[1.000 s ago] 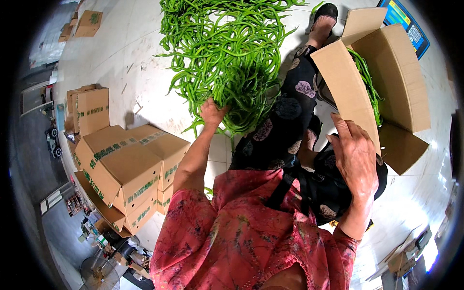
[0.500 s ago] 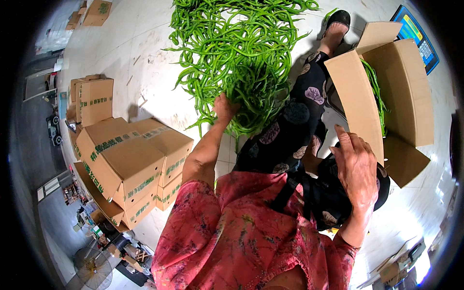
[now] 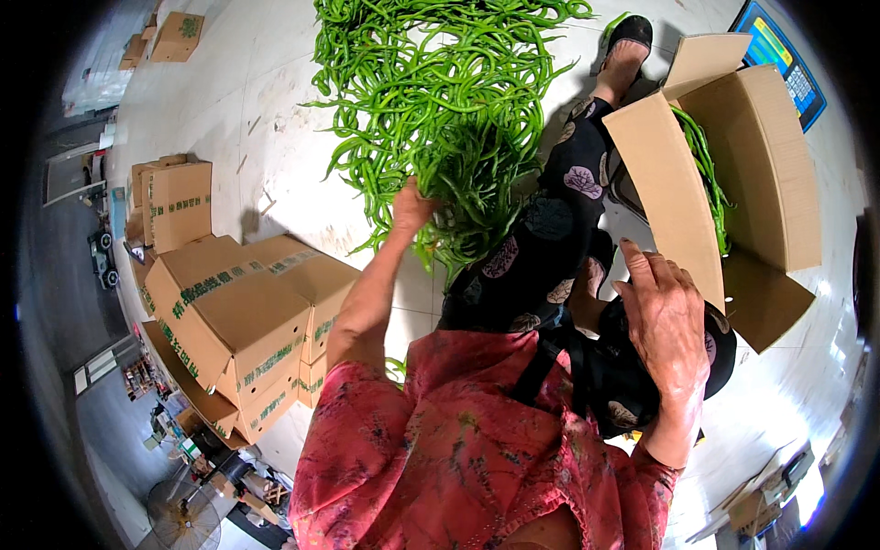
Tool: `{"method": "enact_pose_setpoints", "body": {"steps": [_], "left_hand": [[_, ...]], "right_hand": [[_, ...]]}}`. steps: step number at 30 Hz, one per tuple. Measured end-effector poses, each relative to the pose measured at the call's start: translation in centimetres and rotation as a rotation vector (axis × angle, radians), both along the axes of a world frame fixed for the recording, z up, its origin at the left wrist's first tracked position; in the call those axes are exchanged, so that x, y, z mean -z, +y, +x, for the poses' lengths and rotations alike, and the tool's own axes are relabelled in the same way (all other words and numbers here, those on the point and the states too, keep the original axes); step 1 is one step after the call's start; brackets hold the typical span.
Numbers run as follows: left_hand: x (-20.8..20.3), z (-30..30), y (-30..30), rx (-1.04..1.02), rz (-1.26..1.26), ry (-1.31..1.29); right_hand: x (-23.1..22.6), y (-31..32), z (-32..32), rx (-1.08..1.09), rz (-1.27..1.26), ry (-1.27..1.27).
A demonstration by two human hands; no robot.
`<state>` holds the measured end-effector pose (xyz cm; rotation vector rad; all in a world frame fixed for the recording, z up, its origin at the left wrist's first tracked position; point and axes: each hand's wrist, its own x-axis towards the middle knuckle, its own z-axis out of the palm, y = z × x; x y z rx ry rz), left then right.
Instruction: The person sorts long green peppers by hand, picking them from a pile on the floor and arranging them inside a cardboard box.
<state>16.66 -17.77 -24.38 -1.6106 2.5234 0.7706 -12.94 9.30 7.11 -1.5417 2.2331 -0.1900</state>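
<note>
A long heap of thin green chili peppers [image 3: 440,87] covers the floor before me. My left hand [image 3: 414,209] is at the heap's near left edge, its fingers closed around some peppers and partly hidden among them. Beside it, a darker, shaded clump of peppers [image 3: 477,174] lies against my patterned trouser leg. My right hand [image 3: 667,321] holds nothing; its fingers are loosely bent and apart above my knee. Nearest to that hand is an open cardboard box [image 3: 665,183] with green peppers [image 3: 706,179] inside.
Closed cardboard boxes [image 3: 243,302] are stacked at my left, with another box [image 3: 179,202] beyond them. A blue scale display [image 3: 788,69] stands behind the open box. My foot in a black shoe [image 3: 631,35] is stretched out along the heap. A fan [image 3: 183,515] stands at the lower left.
The whole view has shifted slightly. My left hand has moved a little to the left at the pepper heap's edge. My right hand stays over my knee.
</note>
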Motion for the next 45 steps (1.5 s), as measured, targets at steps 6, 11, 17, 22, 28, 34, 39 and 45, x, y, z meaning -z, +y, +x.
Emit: {"method": "enact_pose_setpoints", "body": {"steps": [6, 11, 17, 22, 28, 34, 39, 45], "left_hand": [[-9.5, 2.2, -3.5, -0.003, 0.086, 0.207], [-16.0, 1.8, -3.6, -0.172, 0.266, 0.374], [-20.0, 0.0, -3.2, -0.282, 0.489, 0.866], [-23.5, -0.3, -3.0, -0.333, 0.524, 1.054], [-26.9, -1.2, -2.5, -0.349, 0.636, 1.241], [-29.7, -3.5, 0.5, -0.313, 0.69, 1.317], [-31.2, -5.4, 3.3, -0.243, 0.861, 1.4], [-33.5, -7.6, 7.2, -0.157, 0.842, 1.294]], "right_hand": [[-0.2, 0.6, -0.1, -0.009, -0.051, 0.03], [-0.2, 0.5, 0.1, -0.037, -0.029, -0.001], [0.0, 0.9, 0.3, -0.049, -0.031, -0.013], [0.3, 0.7, 0.3, -0.053, -0.019, -0.06], [0.5, 1.2, 0.3, -0.067, -0.113, -0.138], [-0.2, 1.3, 0.4, -0.081, -0.23, -0.288], [0.2, 1.2, 0.7, -0.097, -0.43, -0.455], [-1.2, 0.6, 0.8, 0.1, -0.375, -0.827]]}}
